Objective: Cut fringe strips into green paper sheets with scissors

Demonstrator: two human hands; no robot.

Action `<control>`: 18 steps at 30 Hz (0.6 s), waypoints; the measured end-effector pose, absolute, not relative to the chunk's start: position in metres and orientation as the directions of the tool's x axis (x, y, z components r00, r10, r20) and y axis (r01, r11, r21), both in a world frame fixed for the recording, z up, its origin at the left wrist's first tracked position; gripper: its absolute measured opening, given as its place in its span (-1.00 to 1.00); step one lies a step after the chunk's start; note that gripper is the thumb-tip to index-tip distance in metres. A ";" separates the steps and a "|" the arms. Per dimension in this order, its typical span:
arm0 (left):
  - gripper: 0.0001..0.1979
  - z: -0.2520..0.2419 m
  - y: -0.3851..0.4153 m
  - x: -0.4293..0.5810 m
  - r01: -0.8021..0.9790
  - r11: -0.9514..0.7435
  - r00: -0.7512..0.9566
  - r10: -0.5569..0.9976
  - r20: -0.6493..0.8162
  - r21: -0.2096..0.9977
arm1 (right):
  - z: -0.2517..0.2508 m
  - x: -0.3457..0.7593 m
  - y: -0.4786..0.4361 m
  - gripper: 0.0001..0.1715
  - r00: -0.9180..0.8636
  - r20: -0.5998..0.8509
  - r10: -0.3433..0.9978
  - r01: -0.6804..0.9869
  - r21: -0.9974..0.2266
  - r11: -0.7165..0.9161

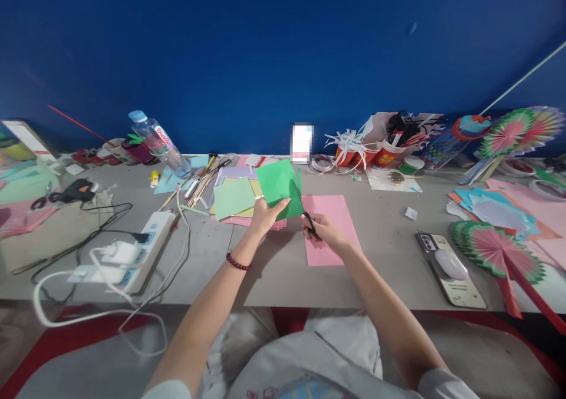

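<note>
A bright green sheet of paper (277, 181) is held above the table by my left hand (266, 215), thumb on top and fingers mostly hidden beneath. My right hand (322, 229) is closed around the dark handles of a pair of scissors (309, 222). The blades lie along the right edge of the green paper, where a narrow strip stands slightly apart. Under my right hand a pink sheet (331, 210) lies flat on the table. Beside my left hand is a stack of papers with a pale green sheet (234, 197) on top.
A white power strip (150, 249) with cables lies to the left. A tilted plastic bottle (161, 142) and wooden sticks (206, 181) are at the back left. Red paper cups (389, 154) stand at the back right. A phone (451, 275), earbud case and paper fans (499, 251) lie at the right.
</note>
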State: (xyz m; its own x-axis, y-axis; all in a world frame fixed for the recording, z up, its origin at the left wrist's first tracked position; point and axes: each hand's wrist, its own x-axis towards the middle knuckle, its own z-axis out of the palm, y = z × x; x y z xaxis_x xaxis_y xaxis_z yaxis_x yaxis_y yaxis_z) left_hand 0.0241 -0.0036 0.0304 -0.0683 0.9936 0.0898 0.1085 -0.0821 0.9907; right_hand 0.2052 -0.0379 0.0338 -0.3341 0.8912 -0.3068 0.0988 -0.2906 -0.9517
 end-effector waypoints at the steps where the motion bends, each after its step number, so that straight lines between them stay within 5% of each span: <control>1: -0.66 0.031 -0.004 0.024 0.102 -0.083 -0.060 0.994 0.089 0.991 | 0.034 0.205 -0.038 -0.45 -0.332 -0.305 0.892 0.098 -0.952 -0.289; 18: -0.58 0.028 -0.004 0.027 0.010 -0.041 0.056 0.998 0.040 0.999 | 0.030 0.207 -0.036 -0.43 -0.328 -0.279 0.902 0.071 -0.960 -0.271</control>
